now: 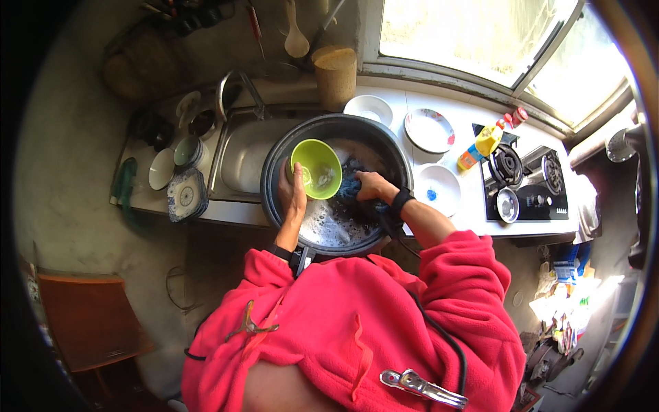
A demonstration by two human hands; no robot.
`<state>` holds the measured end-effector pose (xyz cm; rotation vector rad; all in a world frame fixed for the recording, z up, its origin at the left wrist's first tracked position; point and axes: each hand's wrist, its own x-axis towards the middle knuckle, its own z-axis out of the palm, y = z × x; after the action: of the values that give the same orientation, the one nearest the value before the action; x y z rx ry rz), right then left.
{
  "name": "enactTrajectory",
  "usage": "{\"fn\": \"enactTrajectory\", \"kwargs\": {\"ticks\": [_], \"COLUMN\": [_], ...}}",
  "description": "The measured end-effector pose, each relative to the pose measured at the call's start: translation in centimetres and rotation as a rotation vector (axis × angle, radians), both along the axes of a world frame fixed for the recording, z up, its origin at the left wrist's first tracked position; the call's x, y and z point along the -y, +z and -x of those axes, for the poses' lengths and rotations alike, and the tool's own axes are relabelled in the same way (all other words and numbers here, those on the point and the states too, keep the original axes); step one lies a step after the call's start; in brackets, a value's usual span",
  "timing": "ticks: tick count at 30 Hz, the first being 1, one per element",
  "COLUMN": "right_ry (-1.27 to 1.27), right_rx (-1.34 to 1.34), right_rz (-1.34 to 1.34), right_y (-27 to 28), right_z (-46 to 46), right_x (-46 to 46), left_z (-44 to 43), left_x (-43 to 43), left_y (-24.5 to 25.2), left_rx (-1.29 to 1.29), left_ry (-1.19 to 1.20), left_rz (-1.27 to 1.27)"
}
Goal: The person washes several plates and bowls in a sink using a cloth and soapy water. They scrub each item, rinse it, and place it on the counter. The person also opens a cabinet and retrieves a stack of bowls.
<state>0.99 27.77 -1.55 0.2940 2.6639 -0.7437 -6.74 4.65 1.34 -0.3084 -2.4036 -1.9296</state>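
Observation:
A large black basin [269, 170] of sudsy water stands in front of me, partly over the sink. My left hand [293, 189] grips a lime-green bowl [325, 159] by its left side, thumb at the rim; the bowl is tipped with its mouth towards me, and some foam clings inside. To the right of the bowl, inside the basin, my right hand [371, 186] is closed around a blue cloth or scrubber [349, 186]. Dark water and white foam [329, 226] show beneath both hands.
The steel sink [242, 159] and curved faucet [242, 74] lie left, beside stacked bowls [186, 150] and patterned square plates [186, 195]. White dishes [437, 190], a yellow bottle [479, 149] and a gas stove [535, 180] stand right. A brown cylindrical container [334, 77] sits behind the basin.

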Motion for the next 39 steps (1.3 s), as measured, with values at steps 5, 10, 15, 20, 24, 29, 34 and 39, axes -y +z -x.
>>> {"fn": "enactTrajectory", "kwargs": {"ticks": [5, 10, 15, 20, 24, 29, 34, 39], "right_ry": [-0.604, -0.066, -0.730, -0.341, 0.296, 0.613, 0.511, 0.322], "right_rx": [-0.044, -0.458, -0.090, -0.109, -0.130, -0.338, -0.185, 0.023], "right_rz": [1.077, 0.876, 1.386, 1.062, 0.344, -0.426, -0.747, -0.601], "right_y": [4.7, 6.6, 6.1, 8.0, 9.6, 10.1, 10.3, 9.1], "right_z": [-1.5, -1.2, 1.0, 1.7, 1.8, 0.2, 0.3, 0.5], "right_x": [-1.2, -0.1, 4.3, 5.0, 4.2, 6.5, 8.5, 5.0], "left_z": [-0.5, -1.9, -2.9, -0.9, -0.1, -1.4, -2.2, -1.8], "left_x": [-0.4, -1.8, -3.2, -2.4, -1.7, -1.3, -1.9, -0.6], "left_y": [0.3, 0.9, 1.9, 3.6, 4.4, 4.1, 4.3, 6.5], "left_rx": [0.025, -0.073, -0.057, -0.110, -0.118, -0.168, -0.326, -0.533], "left_ry": [0.009, -0.106, -0.145, -0.300, -0.357, -0.314, -0.182, -0.036], "left_rz": [0.250, 0.202, 0.045, -0.088, -0.044, 0.189, 0.235, 0.489]}}
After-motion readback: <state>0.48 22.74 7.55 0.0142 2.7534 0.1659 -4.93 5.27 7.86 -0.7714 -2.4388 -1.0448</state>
